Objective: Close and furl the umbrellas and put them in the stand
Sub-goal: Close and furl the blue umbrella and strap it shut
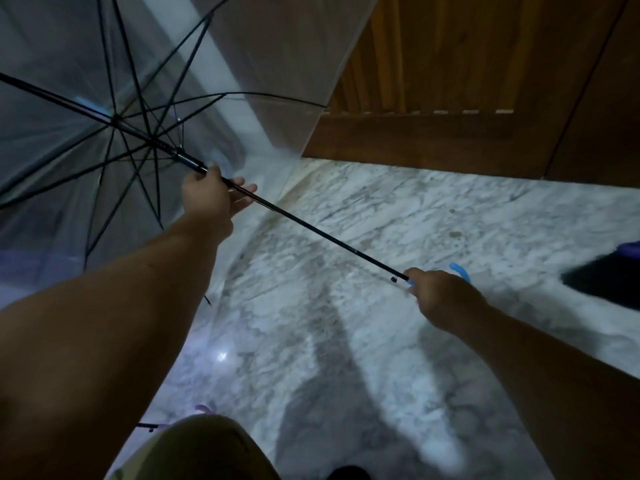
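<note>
Head view: our right hand [440,296] grips the blue curved handle [462,271]. Our left hand [213,199] loosely cups the black shaft [311,226] just below the runner [183,157] of the open clear plastic umbrella [62,161] beyond it. We should steady the handle and draw the runner smoothly toward our right hand.

We get a dim, blue-tinted indoor picture. The marble floor [398,216] is the brightest surface. One small glare spot [220,356] shines on it at near left, and two broad soft shadows [332,341] run across it from near centre toward the far side. The wooden door [450,71], far right, sits dark and soft. Motion blur smears the blue handle [462,271] and a dark shape [602,282] at the right edge, while the black shaft [311,227] reads fairly sharp. The clear canopy [59,57] hazes whatever lies behind it. Wide-angle distortion swells the left forearm [90,341] nearest us.
</note>
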